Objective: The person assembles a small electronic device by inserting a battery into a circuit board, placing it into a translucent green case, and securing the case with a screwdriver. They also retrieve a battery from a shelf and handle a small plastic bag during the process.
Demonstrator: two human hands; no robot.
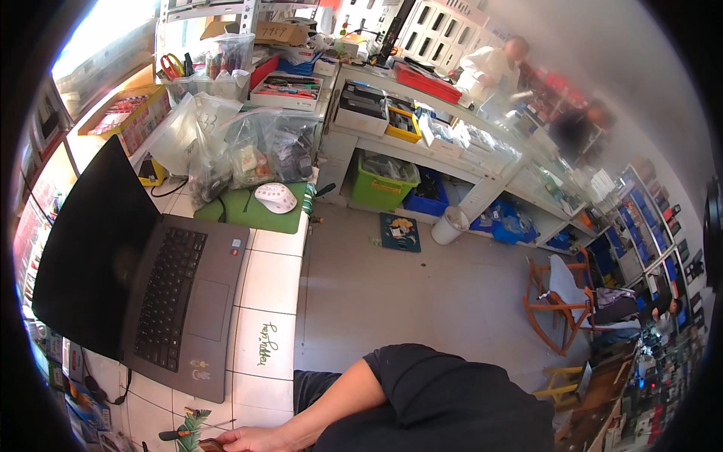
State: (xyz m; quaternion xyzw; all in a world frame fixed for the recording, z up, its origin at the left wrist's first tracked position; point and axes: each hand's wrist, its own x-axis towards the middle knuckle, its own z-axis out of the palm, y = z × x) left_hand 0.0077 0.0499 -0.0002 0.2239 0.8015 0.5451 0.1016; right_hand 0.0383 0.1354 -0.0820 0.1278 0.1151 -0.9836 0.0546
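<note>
Workshop interior with tiled worktop: right hand at the near edge

Crowded shelves and counters surround a white-tiled worktop, most of whose width is taken up by an open dark laptop, its screen black. At the lower edge of the view, the right hand lies low over the tiles, its fingers bent together at a small brown thing. Both are partly cut off, so how far the hand is closed, and whether it grips the thing, cannot be told. The left hand is out of view and its state cannot be told. Just beside the right hand, a screwdriver with a black-and-orange handle lies across a green leaf-patterned piece; the laptop's near corner stands close beyond.

At the far end, clear plastic bags crowd against a green mat bearing a white mouse. Across the grey floor, a white bin and a dark floor mat lie before a long counter, with a green crate beneath it. Farther right stands a wooden rocking chair. A person in a pale top, blurred, stands behind the counter.
</note>
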